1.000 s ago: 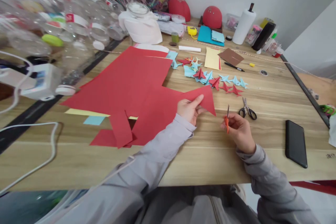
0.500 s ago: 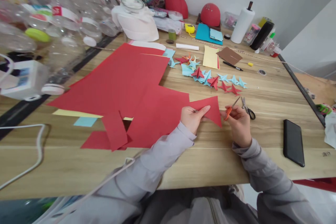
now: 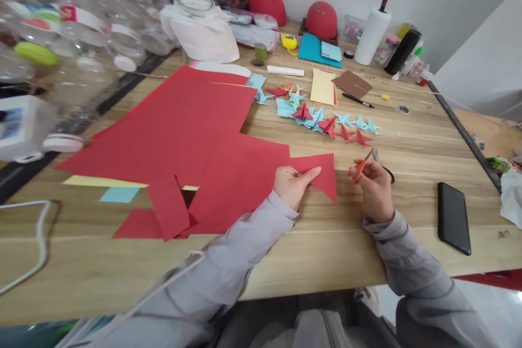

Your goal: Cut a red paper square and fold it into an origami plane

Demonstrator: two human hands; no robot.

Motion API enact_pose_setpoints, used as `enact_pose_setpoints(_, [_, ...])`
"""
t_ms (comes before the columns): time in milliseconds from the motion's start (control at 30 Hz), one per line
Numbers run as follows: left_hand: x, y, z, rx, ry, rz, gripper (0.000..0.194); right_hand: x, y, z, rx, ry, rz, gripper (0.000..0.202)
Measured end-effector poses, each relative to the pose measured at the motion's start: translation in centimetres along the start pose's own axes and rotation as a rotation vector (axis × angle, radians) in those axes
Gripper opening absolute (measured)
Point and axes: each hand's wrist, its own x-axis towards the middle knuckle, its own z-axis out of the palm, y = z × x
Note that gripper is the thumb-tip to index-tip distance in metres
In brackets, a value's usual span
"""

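Moved farther apart, left hand [image 3: 290, 187] pinching red paper [image 3: 327, 172], right hand [image 3: 377, 190] clasping orange-handled scissors [image 3: 359, 171], black-handled scissors [image 3: 390, 172] partly hidden.

There are two pairs of scissors [image 3: 359, 171], one phone [image 3: 454, 218], one pen [image 3: 358, 100].

Right hand [image 3: 376, 189] hides part of black scissors [image 3: 392, 174]. Left hand [image 3: 290, 187]: fingers behind red piece [image 3: 325, 175] hidden. Bottles [image 3: 87, 19] blurred; left edge clips some, plus white box [image 3: 26, 122]. Table print [image 3: 503, 234] illegible.
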Motion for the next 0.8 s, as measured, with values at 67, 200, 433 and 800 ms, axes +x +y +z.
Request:
enact_pose_setpoints(67, [0.0,0.0,-0.1,-0.007,-0.01,-0.019,0.03,-0.2,-0.1,0.0,-0.027,-0.106,0.062,0.033])
enact_pose_setpoints(200, [-0.2,0.2,0.0,-0.088,-0.03,-0.07,0.037,-0.9,-0.3,0.7,-0.053,-0.276,0.147,0.039])
enact_pose_setpoints(433, [0.1,0.7,0.0,-0.148,-0.018,-0.106,0.042,-0.1,0.8,-1.1,-0.17,0.019,0.01,0.043])
enact_pose_setpoints(800, [0.1,0.4,0.3,-0.026,-0.053,-0.132,0.035,5.9,0.1,-14.1,-0.857,0.267,-0.017,0.025])
